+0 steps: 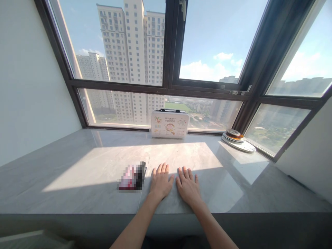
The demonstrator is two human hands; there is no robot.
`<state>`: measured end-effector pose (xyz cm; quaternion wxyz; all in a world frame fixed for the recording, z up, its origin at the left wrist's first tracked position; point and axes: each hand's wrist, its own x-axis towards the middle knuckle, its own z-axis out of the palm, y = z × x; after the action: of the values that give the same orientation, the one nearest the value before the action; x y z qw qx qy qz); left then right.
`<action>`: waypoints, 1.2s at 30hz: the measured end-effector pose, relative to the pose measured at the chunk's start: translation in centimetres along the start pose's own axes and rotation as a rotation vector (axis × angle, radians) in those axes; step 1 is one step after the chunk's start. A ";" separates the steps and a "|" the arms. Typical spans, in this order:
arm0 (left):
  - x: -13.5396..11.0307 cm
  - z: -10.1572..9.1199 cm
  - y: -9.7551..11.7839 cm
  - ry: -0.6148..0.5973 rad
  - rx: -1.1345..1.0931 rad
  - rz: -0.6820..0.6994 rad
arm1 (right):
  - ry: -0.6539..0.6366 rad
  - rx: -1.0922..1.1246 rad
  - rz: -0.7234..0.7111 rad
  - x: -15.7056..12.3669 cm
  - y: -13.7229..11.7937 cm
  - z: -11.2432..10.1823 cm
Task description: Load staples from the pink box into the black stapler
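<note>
My left hand (pixel 161 182) lies palm down on the pale marble-look windowsill (pixel 103 202), fingers stretched toward the window. Beside it, a small gap apart, my right hand (pixel 188 186) rests flat in the same way with its fingers slightly spread. Neither hand holds anything. Just left of my left hand is a flat rectangular item (pixel 131 177), pink and black, blurred out so that I cannot tell its kind. Beyond both hands a white carry case (pixel 170 125) with a dark handle and cartoon print stands upright against the window.
Stacked plates or lids (pixel 234 138), topped by a round container, sit in the right corner by the window frame (pixel 207 90). A white wall (pixel 23 83) bounds the left side. The sill's front edge (pixel 77 213) runs beneath my forearms.
</note>
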<state>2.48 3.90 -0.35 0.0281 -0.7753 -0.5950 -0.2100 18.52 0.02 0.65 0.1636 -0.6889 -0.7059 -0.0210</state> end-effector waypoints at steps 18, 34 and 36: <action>-0.6 -0.2 0.3 0.027 0.034 0.001 | -0.036 -0.046 0.010 0.7 -0.3 0.0; -3.2 -1.6 1.3 0.086 0.009 -0.006 | -0.071 -0.098 0.011 1.3 -0.5 0.0; -3.1 -1.7 1.3 0.065 0.009 -0.008 | -0.066 -0.098 0.009 1.1 -0.6 0.0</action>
<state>2.61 0.22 0.38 0.0499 -0.7654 -0.5980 -0.2326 17.97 1.02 1.04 0.1063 -0.6997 -0.7058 -0.0322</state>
